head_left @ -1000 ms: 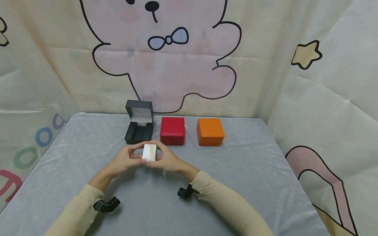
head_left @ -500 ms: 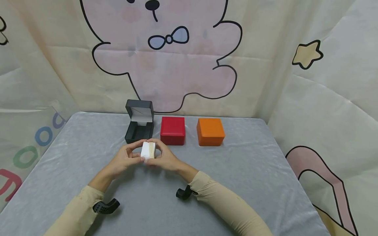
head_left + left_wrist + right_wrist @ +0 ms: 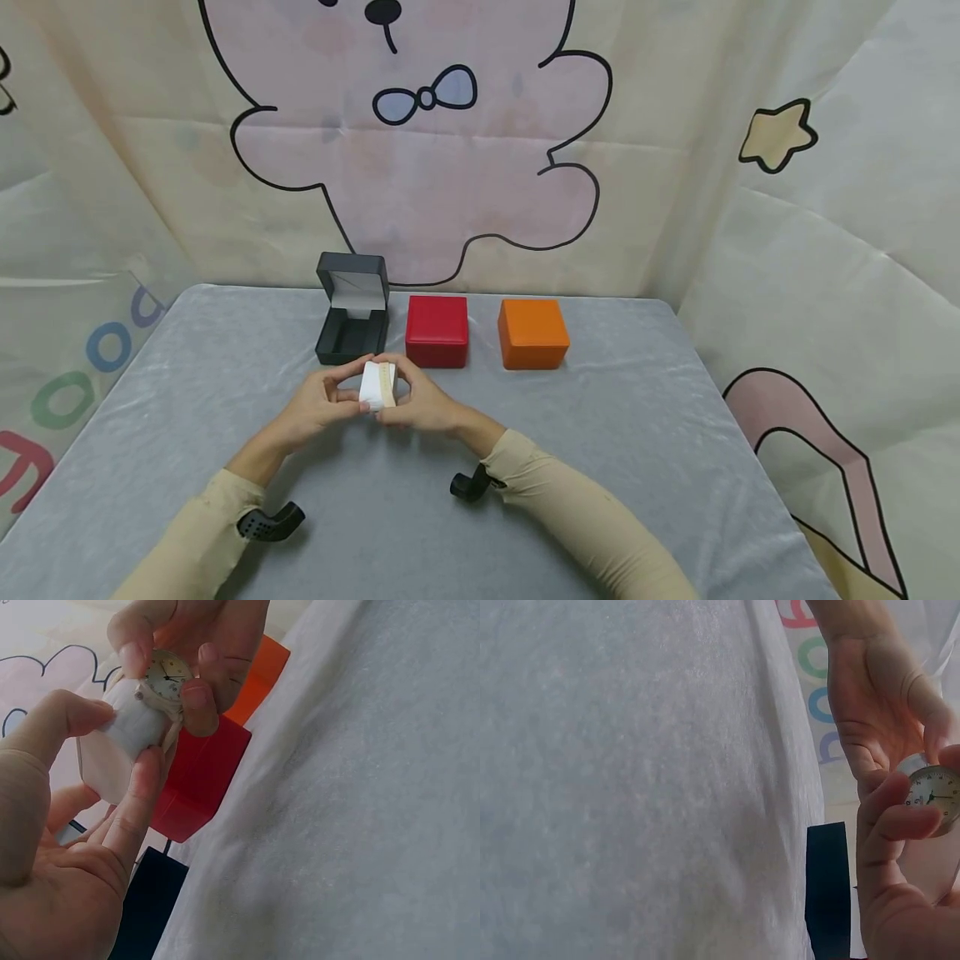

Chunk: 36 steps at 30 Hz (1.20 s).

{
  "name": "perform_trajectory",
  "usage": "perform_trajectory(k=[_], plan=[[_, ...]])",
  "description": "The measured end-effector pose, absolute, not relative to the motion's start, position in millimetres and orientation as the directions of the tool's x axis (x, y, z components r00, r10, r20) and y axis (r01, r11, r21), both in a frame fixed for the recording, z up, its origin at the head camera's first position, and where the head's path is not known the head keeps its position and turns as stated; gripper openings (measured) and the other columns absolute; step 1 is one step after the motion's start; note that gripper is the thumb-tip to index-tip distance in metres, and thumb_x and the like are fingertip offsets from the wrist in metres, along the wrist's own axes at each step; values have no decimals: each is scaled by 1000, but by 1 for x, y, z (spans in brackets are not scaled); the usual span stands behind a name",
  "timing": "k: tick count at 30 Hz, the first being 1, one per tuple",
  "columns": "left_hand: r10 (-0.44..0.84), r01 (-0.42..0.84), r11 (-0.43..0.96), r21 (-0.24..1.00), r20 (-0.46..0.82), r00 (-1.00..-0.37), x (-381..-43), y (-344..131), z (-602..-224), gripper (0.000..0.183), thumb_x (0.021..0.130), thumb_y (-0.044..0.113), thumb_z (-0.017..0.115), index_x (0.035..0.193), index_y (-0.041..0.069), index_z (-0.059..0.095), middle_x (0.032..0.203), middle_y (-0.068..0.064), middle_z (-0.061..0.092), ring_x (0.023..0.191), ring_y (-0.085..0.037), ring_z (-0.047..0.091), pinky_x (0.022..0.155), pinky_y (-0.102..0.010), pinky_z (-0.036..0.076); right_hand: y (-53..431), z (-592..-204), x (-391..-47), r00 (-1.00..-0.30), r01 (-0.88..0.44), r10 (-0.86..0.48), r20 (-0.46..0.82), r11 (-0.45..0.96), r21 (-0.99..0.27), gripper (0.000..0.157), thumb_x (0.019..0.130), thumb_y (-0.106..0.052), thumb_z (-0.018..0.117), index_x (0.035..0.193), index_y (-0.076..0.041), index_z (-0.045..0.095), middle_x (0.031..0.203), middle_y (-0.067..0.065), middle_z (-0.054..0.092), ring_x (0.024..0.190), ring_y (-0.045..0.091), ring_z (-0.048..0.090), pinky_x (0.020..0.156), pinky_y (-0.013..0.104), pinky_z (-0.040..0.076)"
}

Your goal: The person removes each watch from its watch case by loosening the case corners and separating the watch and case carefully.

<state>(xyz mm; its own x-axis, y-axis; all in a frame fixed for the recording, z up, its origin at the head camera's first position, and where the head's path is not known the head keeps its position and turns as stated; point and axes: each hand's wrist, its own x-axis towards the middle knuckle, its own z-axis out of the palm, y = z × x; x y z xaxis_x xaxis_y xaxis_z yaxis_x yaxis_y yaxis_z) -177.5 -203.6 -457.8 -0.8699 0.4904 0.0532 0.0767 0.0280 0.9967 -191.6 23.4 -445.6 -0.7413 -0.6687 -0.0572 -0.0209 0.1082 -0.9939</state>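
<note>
A white watch cushion (image 3: 371, 387) is held up between both hands above the table, just in front of the open black box. Around its right part runs the pale strap of a wristwatch (image 3: 166, 677), whose round dial with dark hands also shows in the right wrist view. My left hand (image 3: 318, 407) pinches the cushion with thumb and fingers from the left. From the right, my right hand (image 3: 423, 403) grips the wristwatch with thumb and fingers at the dial. Fingers partly hide the strap.
Behind the hands, a black box (image 3: 354, 336) stands with its lid raised and a grey-white lining. Right of it sit a closed red box (image 3: 437, 332) and a closed orange box (image 3: 534, 335). Grey cloth covers the table (image 3: 600, 467); a printed curtain (image 3: 652, 167) surrounds it.
Both hands keep their hold on the cushion and watch. They shifted slightly up and left, then a little back to the right; the boxes stay put.
</note>
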Motion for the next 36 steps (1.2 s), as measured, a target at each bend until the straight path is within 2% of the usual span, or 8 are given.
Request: perform_trajectory(k=[5,7,9,12,17,22,31,36], plan=[[540,75,-11,997,69,-839,-176,-212,-459,72,90,-8,65,152,-14,29,154,-3,44,111,-9,70,82,-22,59,31,-449,-198,-742,-70,-670,-34,128,-989,64,87,2,64,146,-18,49,145,7,50,111,12,53,74,25,56],[559,76,-17,997,73,-826,-176,-214,-459,72,91,-8,66,152,-14,29,152,-2,46,110,-12,71,83,-23,59,33,-449,-199,-732,-70,-680,-32,122,-990,61,89,1,66,145,-17,51,146,8,51,121,15,48,80,27,58],[563,70,-14,997,66,-824,-175,-215,-458,72,91,-6,67,152,-12,29,152,-5,44,110,-13,71,83,-23,59,34,-448,-200,-715,-57,-698,-47,124,-991,62,90,-3,67,148,-19,49,146,8,50,122,15,49,83,28,58],[551,63,-8,998,58,-833,-174,-217,-457,72,92,-5,67,153,-12,28,152,-9,42,109,-13,72,83,-23,59,33,-446,-200,-700,-16,-709,-83,132,-991,62,93,-7,67,150,-22,47,136,8,55,109,14,58,77,27,57],[534,58,5,998,46,-844,-172,-219,-457,74,92,-6,66,154,-9,27,146,2,45,107,-13,72,82,-24,59,31,-443,-200,-692,114,-705,-152,101,-988,54,101,-12,53,152,-26,45,118,8,59,84,18,66,70,26,50],[539,49,23,999,29,-842,-173,-220,-454,75,91,-4,67,155,-5,28,146,5,44,108,-15,72,82,-24,59,33,-439,-200,-664,189,-724,-185,77,-979,52,105,-14,42,156,-26,39,129,7,53,89,21,65,74,27,48],[585,54,49,997,15,-811,-174,-229,-454,73,91,-2,68,154,-5,30,147,8,46,110,-19,71,85,-26,57,44,-438,-205,-605,178,-772,-195,108,-978,55,106,-12,47,156,-32,37,129,11,57,93,19,63,79,29,49],[629,54,29,998,24,-777,-175,-234,-453,69,92,-1,65,153,-2,33,145,5,48,106,-21,71,84,-28,57,49,-435,-207,-568,208,-799,-196,91,-974,62,104,-4,48,159,-29,32,143,14,52,101,19,64,88,31,54]])
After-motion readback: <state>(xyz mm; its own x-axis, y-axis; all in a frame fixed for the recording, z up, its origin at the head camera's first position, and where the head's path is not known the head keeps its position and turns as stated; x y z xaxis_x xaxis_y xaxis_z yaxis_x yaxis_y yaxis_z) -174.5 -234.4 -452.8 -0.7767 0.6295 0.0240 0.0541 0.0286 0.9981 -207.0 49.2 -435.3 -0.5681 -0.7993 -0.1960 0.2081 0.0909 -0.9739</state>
